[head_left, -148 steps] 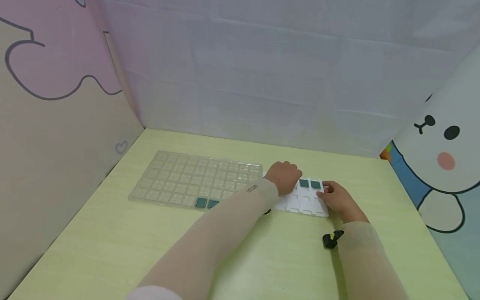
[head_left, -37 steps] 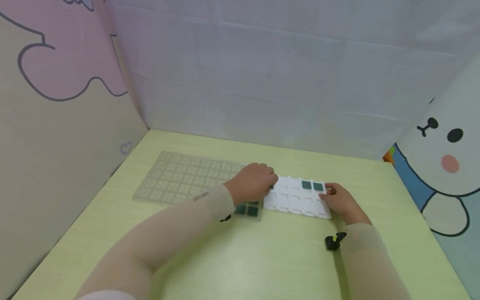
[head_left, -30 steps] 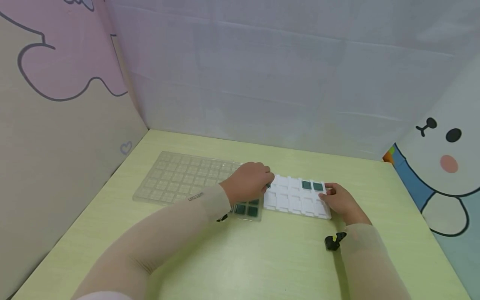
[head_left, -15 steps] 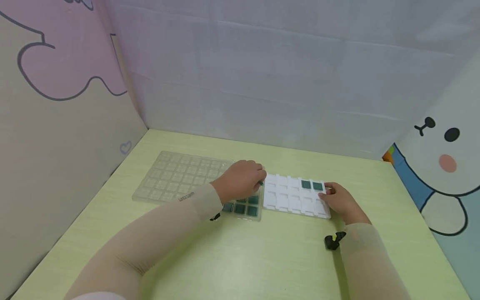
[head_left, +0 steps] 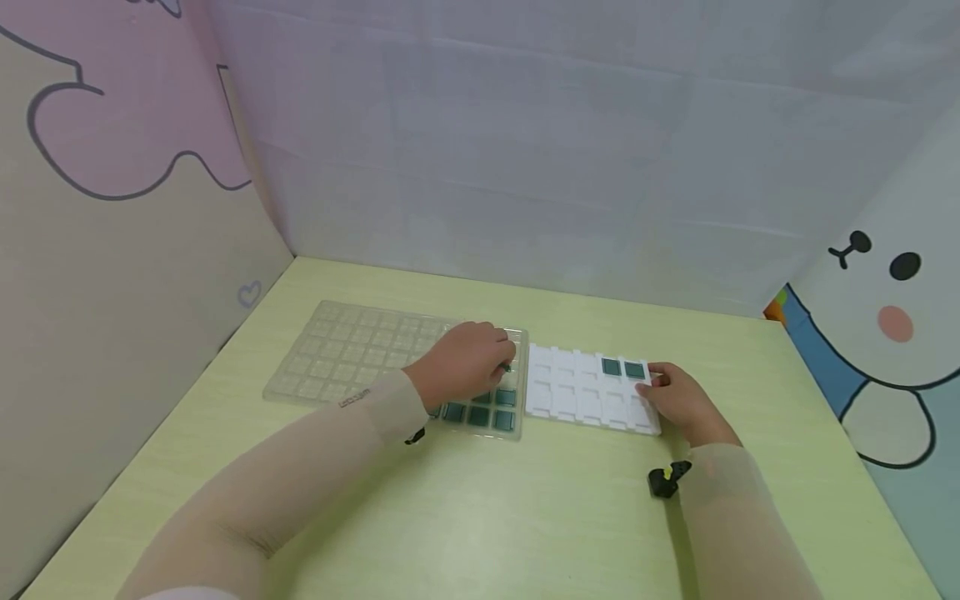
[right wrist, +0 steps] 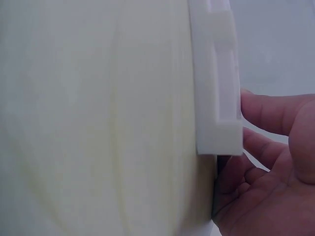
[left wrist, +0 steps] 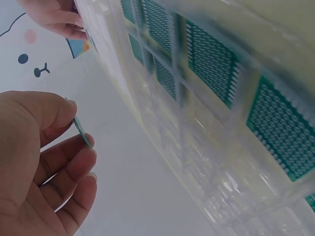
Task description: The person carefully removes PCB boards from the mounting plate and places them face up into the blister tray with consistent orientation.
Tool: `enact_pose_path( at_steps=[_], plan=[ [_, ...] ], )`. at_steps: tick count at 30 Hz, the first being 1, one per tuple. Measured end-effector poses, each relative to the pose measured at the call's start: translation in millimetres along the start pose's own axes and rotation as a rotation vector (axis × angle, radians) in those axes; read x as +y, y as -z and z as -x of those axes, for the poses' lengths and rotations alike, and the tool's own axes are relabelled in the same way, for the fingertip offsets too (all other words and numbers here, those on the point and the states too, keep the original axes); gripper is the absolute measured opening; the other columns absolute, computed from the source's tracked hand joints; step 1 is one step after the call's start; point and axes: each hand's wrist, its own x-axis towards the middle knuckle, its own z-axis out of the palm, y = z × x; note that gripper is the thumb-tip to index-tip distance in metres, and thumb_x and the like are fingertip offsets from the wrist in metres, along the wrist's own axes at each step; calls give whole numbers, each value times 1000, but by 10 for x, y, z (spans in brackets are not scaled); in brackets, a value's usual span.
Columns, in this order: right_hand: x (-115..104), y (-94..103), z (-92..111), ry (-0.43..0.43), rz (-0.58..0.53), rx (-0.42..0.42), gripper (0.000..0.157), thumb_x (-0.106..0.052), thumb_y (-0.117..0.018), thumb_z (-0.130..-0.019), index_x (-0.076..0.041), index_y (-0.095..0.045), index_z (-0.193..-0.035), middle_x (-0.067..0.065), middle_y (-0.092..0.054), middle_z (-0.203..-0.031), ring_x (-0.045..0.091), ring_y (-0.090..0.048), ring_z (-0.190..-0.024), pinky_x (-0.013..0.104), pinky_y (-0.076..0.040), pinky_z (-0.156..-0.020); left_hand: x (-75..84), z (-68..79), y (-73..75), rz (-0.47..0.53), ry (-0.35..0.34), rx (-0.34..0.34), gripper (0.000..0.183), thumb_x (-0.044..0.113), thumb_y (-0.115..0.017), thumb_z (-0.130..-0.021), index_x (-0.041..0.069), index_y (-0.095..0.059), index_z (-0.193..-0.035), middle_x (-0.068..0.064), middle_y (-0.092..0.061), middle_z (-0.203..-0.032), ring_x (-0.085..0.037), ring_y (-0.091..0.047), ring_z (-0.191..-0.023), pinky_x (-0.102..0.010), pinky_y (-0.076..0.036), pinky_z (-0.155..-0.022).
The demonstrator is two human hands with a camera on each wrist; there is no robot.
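Observation:
My left hand (head_left: 463, 362) pinches a small thin green circuit board (left wrist: 81, 130) between thumb and fingertips, held edge-on in the left wrist view. It is above the right part of a clear plastic compartment tray (head_left: 352, 333). Several green boards (head_left: 505, 421) lie in the front right pockets of that tray; my hand and forearm hide some of the pockets. My right hand (head_left: 678, 400) grips the right edge of a white tray (head_left: 588, 387), thumb on the upper side and fingers lower down. Two green boards (head_left: 634, 370) lie in this tray's back right pockets.
The two trays stand side by side on a pale yellow-green table (head_left: 480, 517). A black wrist device (head_left: 663, 482) shows by my right sleeve. A white sheet (head_left: 487, 167) stands behind the table, with printed panels on both sides.
My left hand has moved left, from above the white tray to above the clear tray, lately with a green board in its fingertips. My right hand keeps its grip on the white tray.

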Motion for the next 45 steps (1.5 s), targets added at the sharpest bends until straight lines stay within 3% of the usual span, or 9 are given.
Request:
enact_pose_path(
  at_steps=[12,23,34,45],
  plan=[
    [-8,4,-14,4,-2,2,65,-26,-55,-107,2,-27,-159,29,-38,-145,43,-39,-123,62,-35,-106,-114,144,-42,22,-11,28,5,10,-68,-96,15,-69,-96,5,-63,-91,-14,-56,-80,-28,-48,-77],
    [6,5,-30,19,10,5,64,-26,-56,-107,3,-29,-158,26,-40,-138,41,-40,-119,56,-38,-99,-170,281,-99,46,59,17,5,13,-71,-95,17,-68,-93,8,-60,-86,-13,-52,-77,-27,-47,-73],
    [1,7,-32,18,13,4,65,-27,-56,-107,3,-29,-158,26,-41,-136,41,-40,-118,55,-38,-97,-221,426,-126,83,58,27,5,11,-72,-94,16,-71,-96,6,-64,-91,-13,-56,-81,-28,-49,-78],
    [22,10,-46,24,13,4,65,-27,-56,-106,3,-29,-157,27,-40,-139,42,-40,-120,59,-36,-103,-200,560,-160,122,73,23,5,14,-74,-94,17,-70,-95,8,-63,-90,-12,-55,-81,-30,-50,-78]
  ],
)
